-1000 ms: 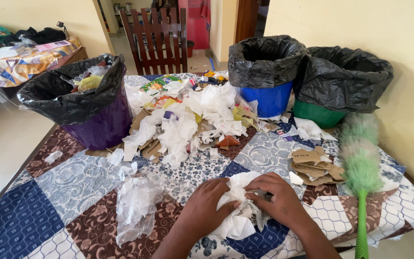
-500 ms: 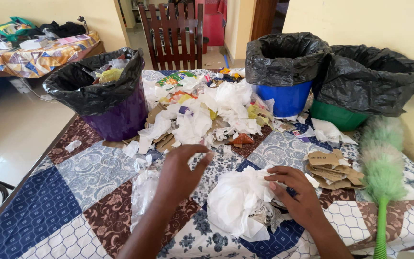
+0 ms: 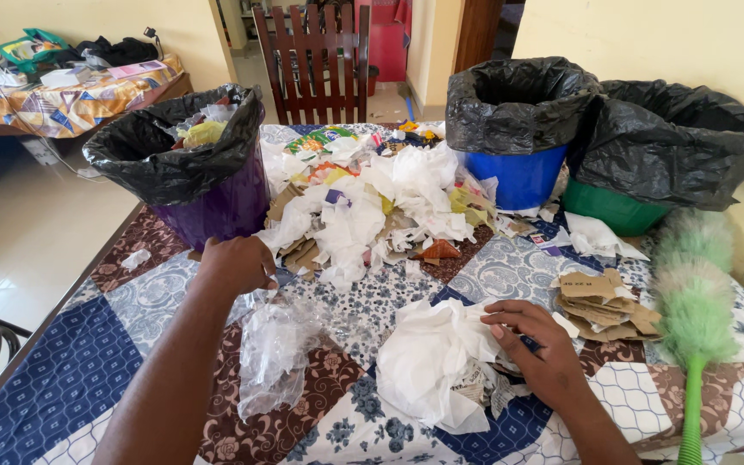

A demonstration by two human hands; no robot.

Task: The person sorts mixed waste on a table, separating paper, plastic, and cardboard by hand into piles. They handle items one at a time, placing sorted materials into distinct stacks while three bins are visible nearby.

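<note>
My left hand [image 3: 236, 263] is stretched out to the left with its fingers curled down. It hovers over small white scraps next to the purple bin [image 3: 221, 211], just above a crumpled clear plastic sheet [image 3: 273, 349]. What its fingers do underneath is hidden. My right hand [image 3: 537, 349] rests with loose fingers on the right edge of a heap of white tissue paper [image 3: 430, 357] on the patchwork tablecloth [image 3: 62, 387].
A large heap of mixed paper and wrappers [image 3: 372, 207] fills the table's middle. A blue bin [image 3: 517, 176] and a green bin [image 3: 609, 208], both black-lined, stand at the back right. Cardboard pieces [image 3: 600, 303] and a green duster [image 3: 691, 297] lie right. A wooden chair [image 3: 312, 60] stands behind.
My left hand left the tissue heap, rose, then reached left and forward to the scraps by the purple bin. My right hand stayed on the tissue heap. The camera shifted left.
</note>
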